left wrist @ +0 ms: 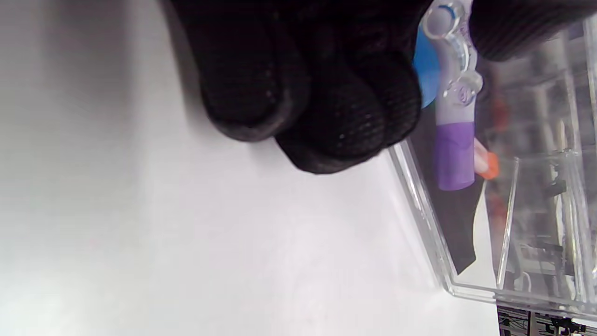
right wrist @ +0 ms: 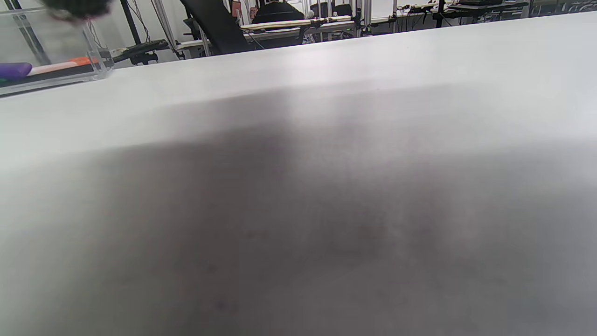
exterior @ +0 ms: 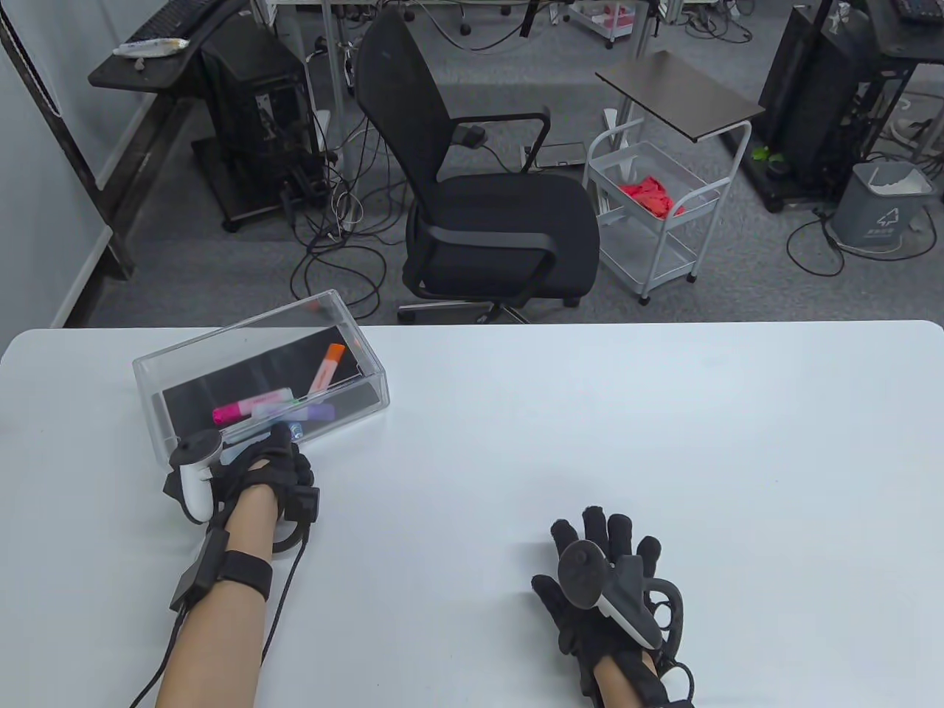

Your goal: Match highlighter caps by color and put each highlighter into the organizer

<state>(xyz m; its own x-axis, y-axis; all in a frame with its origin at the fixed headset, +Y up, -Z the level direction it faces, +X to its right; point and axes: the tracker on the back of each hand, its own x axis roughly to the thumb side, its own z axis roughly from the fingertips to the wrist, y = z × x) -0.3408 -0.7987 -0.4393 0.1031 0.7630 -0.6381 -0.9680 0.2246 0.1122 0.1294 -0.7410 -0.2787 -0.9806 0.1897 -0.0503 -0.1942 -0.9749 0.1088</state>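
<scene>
my left hand [exterior: 276, 472] curls round a blue highlighter [left wrist: 426, 74] at the organizer [exterior: 372, 369] near wall | my right hand [exterior: 601, 582] lies spread, well off the organizer | highlighter: probably light, stiff, slick plastic – best held mid-barrel

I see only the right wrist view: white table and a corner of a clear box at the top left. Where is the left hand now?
Observer: The left hand is at the organizer's near wall, fingers curled on a blue-capped highlighter.
Operator: What is already in the box?
Observer: Pink, orange and purple highlighters lie in it.
Operator: And my own right hand?
Observer: The right hand lies flat on the table, fingers straight, holding nothing.
</scene>
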